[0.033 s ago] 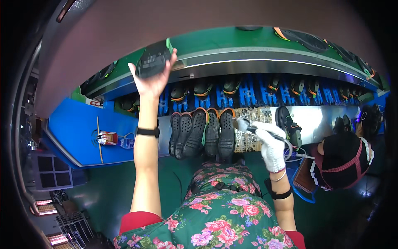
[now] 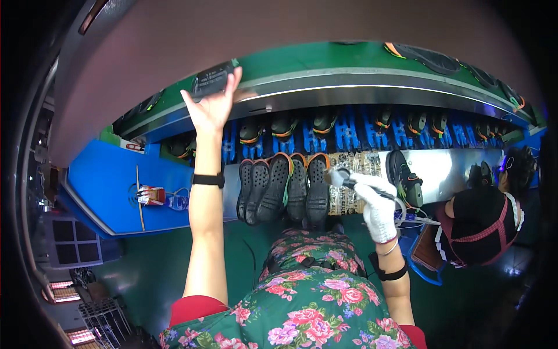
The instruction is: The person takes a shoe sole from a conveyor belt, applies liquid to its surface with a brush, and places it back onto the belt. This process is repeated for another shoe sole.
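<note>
At the far left, my bare left hand (image 2: 211, 107) reaches up to the green conveyor belt, palm up with the fingers spread. A black shoe sole (image 2: 212, 80) with a bit of green trim lies just beyond the fingers; whether they still touch is hard to tell. My right hand (image 2: 379, 212), in a white knitted glove, is closed around a brush (image 2: 343, 178) with pale bristles and a dark handle. Beside the glove runs a thin tube. Just left of the bristles, several black perforated shoe soles (image 2: 275, 186) with coloured rims stand in a row on the metal bench.
Behind the bench, several black shoe uppers (image 2: 283, 125) sit on a blue rack (image 2: 347, 131). More soles (image 2: 427, 57) lie on the belt. A blue side table (image 2: 110, 180) holds a stick and a small bottle. A co-worker (image 2: 485, 224) is at the right.
The sole at my left hand has moved away onto the belt, and the fingers have spread away from it. My right hand with the brush has shifted slightly left.
</note>
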Tool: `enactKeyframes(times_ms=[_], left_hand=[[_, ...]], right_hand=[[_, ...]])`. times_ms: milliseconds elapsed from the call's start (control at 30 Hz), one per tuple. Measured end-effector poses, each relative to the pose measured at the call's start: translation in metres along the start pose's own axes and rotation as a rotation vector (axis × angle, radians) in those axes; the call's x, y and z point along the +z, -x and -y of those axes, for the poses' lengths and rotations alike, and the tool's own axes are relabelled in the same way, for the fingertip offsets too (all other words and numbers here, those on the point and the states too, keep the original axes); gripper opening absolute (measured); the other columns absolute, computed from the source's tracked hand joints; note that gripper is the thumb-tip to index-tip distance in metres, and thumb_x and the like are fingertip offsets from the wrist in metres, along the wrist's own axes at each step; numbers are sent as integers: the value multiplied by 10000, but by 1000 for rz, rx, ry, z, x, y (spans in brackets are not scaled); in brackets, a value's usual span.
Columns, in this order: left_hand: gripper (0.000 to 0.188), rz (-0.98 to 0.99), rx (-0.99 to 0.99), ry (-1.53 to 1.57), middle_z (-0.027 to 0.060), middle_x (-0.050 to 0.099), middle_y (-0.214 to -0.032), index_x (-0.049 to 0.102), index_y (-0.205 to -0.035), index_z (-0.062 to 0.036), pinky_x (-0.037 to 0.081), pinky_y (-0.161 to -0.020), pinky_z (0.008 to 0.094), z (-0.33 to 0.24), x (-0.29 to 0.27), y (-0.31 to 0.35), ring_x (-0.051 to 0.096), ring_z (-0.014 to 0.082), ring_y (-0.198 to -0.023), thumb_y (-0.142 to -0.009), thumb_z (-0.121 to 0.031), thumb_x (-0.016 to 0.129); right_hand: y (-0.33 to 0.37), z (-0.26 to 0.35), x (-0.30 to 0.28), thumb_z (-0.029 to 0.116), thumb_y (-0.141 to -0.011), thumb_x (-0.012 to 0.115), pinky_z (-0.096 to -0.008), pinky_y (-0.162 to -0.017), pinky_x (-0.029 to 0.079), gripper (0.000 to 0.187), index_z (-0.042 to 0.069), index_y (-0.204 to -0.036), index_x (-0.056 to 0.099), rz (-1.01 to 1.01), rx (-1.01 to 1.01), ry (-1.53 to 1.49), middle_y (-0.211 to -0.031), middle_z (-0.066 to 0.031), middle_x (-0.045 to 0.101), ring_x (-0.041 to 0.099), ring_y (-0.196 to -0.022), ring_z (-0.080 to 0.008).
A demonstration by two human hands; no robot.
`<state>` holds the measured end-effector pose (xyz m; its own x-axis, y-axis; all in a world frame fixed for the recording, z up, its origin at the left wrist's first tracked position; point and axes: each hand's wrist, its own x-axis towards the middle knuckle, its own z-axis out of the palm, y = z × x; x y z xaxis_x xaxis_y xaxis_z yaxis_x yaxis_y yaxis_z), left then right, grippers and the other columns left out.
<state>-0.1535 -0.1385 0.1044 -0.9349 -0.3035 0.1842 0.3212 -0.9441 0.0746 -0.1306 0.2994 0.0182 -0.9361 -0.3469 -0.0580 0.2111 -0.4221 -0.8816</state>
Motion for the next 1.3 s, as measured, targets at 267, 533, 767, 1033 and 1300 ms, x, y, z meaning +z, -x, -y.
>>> enactKeyframes(times_ms=[267, 533, 767, 1033, 1300], left_hand=[[718, -389, 179, -366, 236, 442, -1547, 406, -1534, 62, 466, -1113, 535, 59, -10, -24, 506, 388, -1389, -1058, -472, 473], [807, 191, 335, -2368, 259, 452, -1566, 364, -1620, -272, 526, -971, 569, 186, -16, -128, 412, 460, -1442, -936, -498, 727], [285, -114, 218, -1616, 98, 597, -1140, 608, -1157, -122, 603, -788, 427, 177, -43, -133, 677, 296, -999, -928, -144, 776], [287, -193, 751, -1395, 57, 557, -1164, 535, -1192, -109, 576, -866, 362, 35, -26, 41, 602, 194, -1032, -956, -30, 679], [368, -416, 197, -1522, 86, 676, -1155, 649, -1279, -27, 526, -986, 352, 54, -23, 126, 660, 193, -1070, -1009, -250, 534]], right_hand=[[19, -49, -36, -75, -831, 751, -269, -774, 537, 198, -27, -1019, 789, -152, 136, 47, -974, -89, 776, 702, -849, -146], [26, -48, -32, -70, -837, 751, -269, -765, 530, 198, -41, -1030, 786, -196, 87, -33, -996, -98, 771, 699, -860, -157], [47, -43, -48, -59, -836, 753, -265, -757, 532, 205, -27, -1034, 796, -305, 94, -42, -983, -92, 777, 695, -846, -149], [60, -28, -79, 11, -882, 725, -237, -678, 480, 210, -25, -1083, 774, -341, 70, -67, -985, -84, 775, 607, -724, -98], [35, 45, -44, -61, -858, 699, -294, -762, 554, 236, -40, -1090, 741, -68, -83, -251, -1130, -207, 756, 692, -851, -191]])
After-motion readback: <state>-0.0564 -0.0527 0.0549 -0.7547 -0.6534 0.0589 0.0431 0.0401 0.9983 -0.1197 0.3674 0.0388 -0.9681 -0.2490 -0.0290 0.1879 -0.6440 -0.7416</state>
